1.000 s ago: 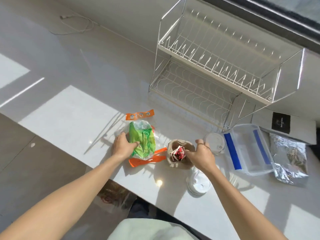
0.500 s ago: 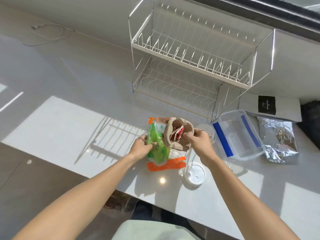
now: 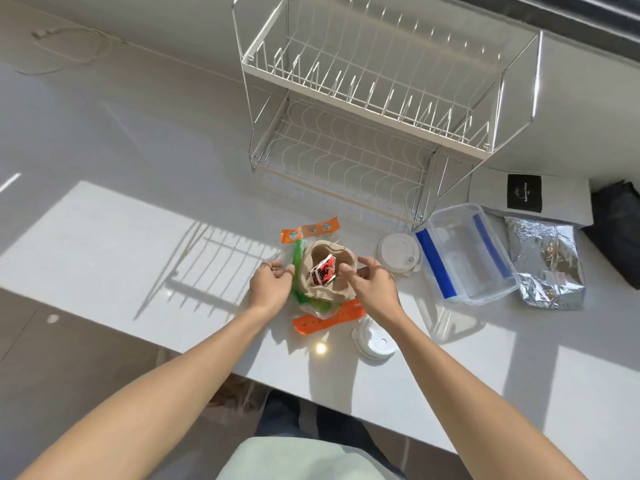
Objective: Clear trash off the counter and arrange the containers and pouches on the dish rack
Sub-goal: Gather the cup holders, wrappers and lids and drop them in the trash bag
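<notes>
A white desk (image 3: 121, 237) in strong sunlight, seen from above by the person working at it. At the far left a thin white cable (image 3: 69, 46) lies coiled near the back wall. Left of centre, the left hand (image 3: 270, 284) rests on a clear plastic bag (image 3: 298, 271) with green contents and orange strips at its ends; the fingers (image 3: 277, 268) are curled together, pinching the bag's edge. Lying on top of that bag is a crumpled brown paper cup (image 3: 329, 268) with a red and white wrapper (image 3: 323, 270) tucked inside. The right hand (image 3: 372, 284) touches the cup's right side, its fingers loosely bent against the rim; whether they grip it cannot be told. Just below that hand a white cup lid (image 3: 375, 342) sits on the desk, and a second white lid (image 3: 398, 252) lies just right of the cup. Behind them, toward the wall, stands a two-tier white wire dish rack (image 3: 367, 109). To the right of the lids is a clear plastic container (image 3: 464, 254) with blue clips. Right again lies a silver foil pouch (image 3: 547, 265), and behind it a white pouch (image 3: 530, 197) with a black label. A dark object (image 3: 620, 230) sits at the far right edge.
</notes>
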